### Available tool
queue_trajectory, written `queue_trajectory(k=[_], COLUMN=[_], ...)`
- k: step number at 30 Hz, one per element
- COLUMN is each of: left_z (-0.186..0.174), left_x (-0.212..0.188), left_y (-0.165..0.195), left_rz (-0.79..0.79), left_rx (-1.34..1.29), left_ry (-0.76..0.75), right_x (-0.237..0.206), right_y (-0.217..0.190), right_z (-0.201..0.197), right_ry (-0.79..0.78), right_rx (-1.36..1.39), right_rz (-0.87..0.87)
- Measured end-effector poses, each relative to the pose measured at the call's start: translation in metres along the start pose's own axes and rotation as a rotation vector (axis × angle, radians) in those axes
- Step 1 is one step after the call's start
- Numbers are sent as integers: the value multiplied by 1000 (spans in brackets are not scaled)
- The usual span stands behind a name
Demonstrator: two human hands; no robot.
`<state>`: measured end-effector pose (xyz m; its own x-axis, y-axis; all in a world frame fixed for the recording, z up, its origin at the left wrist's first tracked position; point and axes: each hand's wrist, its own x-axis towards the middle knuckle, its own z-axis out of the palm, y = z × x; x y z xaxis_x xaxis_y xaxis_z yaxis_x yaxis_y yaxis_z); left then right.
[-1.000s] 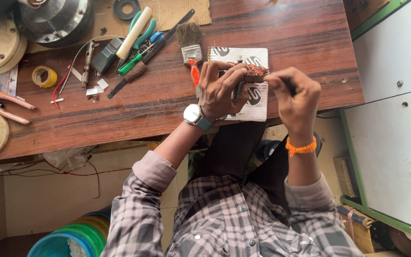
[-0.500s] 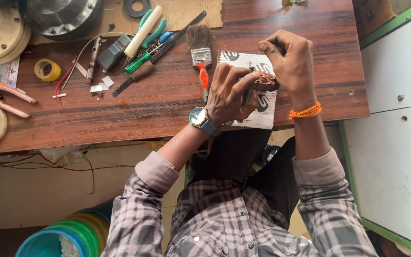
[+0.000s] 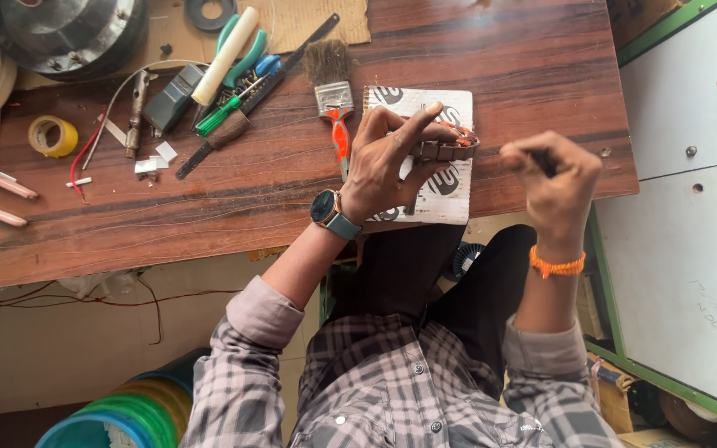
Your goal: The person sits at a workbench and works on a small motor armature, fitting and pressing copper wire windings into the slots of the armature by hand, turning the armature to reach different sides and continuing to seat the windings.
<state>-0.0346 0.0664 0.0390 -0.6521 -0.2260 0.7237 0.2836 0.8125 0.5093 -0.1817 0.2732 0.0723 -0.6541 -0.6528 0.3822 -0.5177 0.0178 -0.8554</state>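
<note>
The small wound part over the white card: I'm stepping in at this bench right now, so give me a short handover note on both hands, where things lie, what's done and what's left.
Left hand: grips the small wound part, dark metal with copper-coloured windings, just above the white card on the wooden table.
Right hand: closed into a fist beside the part, apart from it, pinching something thin and dark; too small to identify.
Nearby: paintbrush left of the card; screwdrivers and other tools further left; yellow tape roll near the far left edge.
Done: part is off the table and in hand.
Left: cannot tell how far the winding work has got.
</note>
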Motion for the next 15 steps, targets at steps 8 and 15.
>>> queue_trajectory(k=[8,15], left_z=[0,4], left_x=[3,1], left_y=[0,4], left_rz=[95,283], left_rx=[116,283], left_ry=[-7,13], right_x=[-24,-39], right_y=[-13,-31], right_z=[30,51], right_ry=[-94,-16], right_rx=[-48,-134], right_rz=[-68,-197])
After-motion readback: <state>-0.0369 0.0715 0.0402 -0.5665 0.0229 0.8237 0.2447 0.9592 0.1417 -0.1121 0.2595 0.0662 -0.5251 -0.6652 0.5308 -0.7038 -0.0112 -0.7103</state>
